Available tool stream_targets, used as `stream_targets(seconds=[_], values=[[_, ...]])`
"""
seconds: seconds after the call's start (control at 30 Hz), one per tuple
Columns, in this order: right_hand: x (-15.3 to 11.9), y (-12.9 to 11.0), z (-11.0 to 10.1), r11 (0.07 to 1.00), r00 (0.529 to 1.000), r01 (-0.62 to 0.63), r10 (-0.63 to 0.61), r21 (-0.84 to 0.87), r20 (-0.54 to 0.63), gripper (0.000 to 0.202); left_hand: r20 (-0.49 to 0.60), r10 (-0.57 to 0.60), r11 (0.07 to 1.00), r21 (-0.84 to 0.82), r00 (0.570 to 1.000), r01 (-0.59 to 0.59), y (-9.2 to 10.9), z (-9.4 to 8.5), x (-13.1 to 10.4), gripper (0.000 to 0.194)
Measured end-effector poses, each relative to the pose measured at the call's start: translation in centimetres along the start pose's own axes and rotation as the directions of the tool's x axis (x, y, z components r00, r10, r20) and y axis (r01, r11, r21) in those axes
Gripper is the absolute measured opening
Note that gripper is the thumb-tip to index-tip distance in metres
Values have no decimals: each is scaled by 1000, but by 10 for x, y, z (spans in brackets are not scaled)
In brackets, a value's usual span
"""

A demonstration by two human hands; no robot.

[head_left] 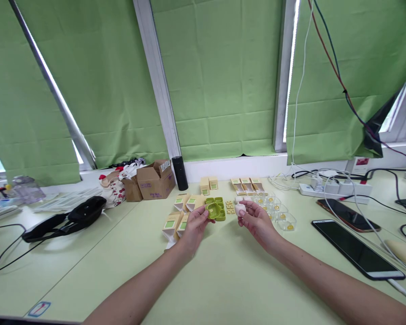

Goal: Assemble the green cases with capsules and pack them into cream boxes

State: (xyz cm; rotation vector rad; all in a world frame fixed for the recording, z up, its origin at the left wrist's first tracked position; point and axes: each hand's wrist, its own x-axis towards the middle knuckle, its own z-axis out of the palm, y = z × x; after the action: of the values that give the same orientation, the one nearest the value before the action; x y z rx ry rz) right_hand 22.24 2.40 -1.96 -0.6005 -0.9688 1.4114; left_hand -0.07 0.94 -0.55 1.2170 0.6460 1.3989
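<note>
My left hand (194, 228) is closed on a small green round cup (214, 211) with a shallow hollow, held by its edge. Behind it lies a green tray with square compartments (220, 215). In my right hand (260, 224), between thumb and fingers, is a small whitish rounded piece (239, 209); its exact kind does not show. Several small yellowish squares (229, 207) lie in rows between the hands. To the right of my right hand stand clear plastic cups (287, 222) with yellow centres. Cream boxes with green labels (171, 225) sit left of my left hand.
More cream boxes (246, 185) stand at the back. A cardboard box (155, 180) and black cylinder (179, 173) are back left, a black pouch (84, 214) farther left. Two phones (357, 248), cables and a power strip (334, 189) occupy the right side.
</note>
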Motion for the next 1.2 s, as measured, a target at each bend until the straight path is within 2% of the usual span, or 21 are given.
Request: stream_targets(seconds=[0.3, 0.57, 0.73, 0.93, 1.07, 1.2], values=[[-1, 0, -2, 994, 1000, 23, -23, -106, -5, 55, -2, 14, 999, 29, 1000, -14, 1, 1, 0, 32], [-7, -5, 4, 999, 998, -19, 22, -48, 65, 54, -3, 21, 999, 42, 1000, -21, 3, 2, -1, 35], [-6, -4, 2, 996, 995, -8, 17, -93, 100, 49, -8, 25, 996, 84, 1000, -24, 3, 3, 0, 38], [-9, -8, 5, 988, 986, 10, 16, -156, 165, 41, -34, 20, 982, 189, 999, -13, -1, 2, 0, 51], [-10, -8, 6, 988, 984, -13, 40, -155, 171, 49, -55, -12, 961, 275, 998, 27, -3, 1, -1, 63], [-8, -2, 4, 990, 973, -98, 116, -101, 199, 60, -60, -15, 943, 331, 998, 34, -3, 1, -2, 65]])
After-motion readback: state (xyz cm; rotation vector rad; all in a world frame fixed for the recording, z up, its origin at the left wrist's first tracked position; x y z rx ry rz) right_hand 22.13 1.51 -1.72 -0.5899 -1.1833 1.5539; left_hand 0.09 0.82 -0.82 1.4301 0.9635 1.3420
